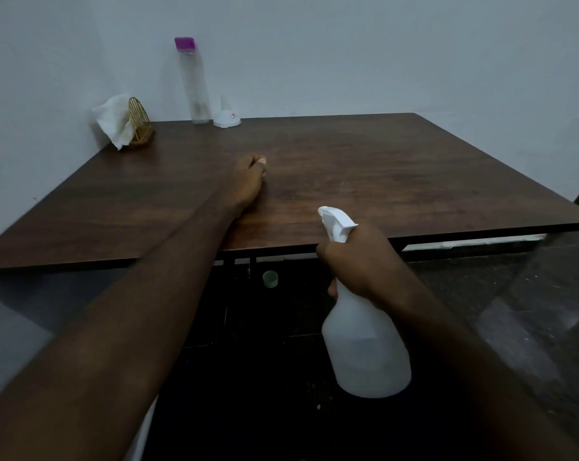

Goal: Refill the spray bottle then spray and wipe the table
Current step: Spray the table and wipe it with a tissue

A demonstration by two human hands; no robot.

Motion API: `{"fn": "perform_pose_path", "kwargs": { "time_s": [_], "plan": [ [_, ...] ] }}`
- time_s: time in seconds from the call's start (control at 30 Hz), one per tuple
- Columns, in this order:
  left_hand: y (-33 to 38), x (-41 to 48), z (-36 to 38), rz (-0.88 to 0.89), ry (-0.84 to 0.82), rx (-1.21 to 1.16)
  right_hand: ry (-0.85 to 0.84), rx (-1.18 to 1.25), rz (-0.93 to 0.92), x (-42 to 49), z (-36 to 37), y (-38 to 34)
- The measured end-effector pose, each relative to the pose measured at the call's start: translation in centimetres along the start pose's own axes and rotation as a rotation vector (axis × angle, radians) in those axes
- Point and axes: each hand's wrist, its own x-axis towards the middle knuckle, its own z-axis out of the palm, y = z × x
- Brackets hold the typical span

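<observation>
My right hand (358, 261) grips the neck of a white spray bottle (364, 341), held upright in front of the table's near edge with its nozzle pointing left over the wood. My left hand (248, 178) rests on the dark wooden table (381, 174) near its middle, fingers curled into a loose fist with nothing visible in it. A tall clear bottle with a purple cap (195, 81) stands at the back by the wall. Beside it lies an upturned white funnel (227, 116). A white cloth (113, 119) hangs from a small golden wire holder (140, 123) at the back left corner.
A pale wall runs behind and to the left of the table. Under the table's front edge a small pale green cap-like thing (270, 278) shows among dark frame parts. Dark speckled floor (530, 311) lies to the right.
</observation>
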Motion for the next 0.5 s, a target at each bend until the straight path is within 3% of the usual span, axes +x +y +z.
{"fn": "perform_pose_path", "kwargs": {
  "time_s": [0.17, 0.5],
  "plan": [
    [-3.2, 3.1, 0.5, 0.011, -0.022, 0.021, 0.01, 0.035, 0.027, -0.2, -0.6, 0.3],
    [3.3, -0.8, 2.7, 0.041, 0.015, 0.139, 0.135, 0.028, 0.027, -0.4, -2.1, 1.9]
  ]
}}
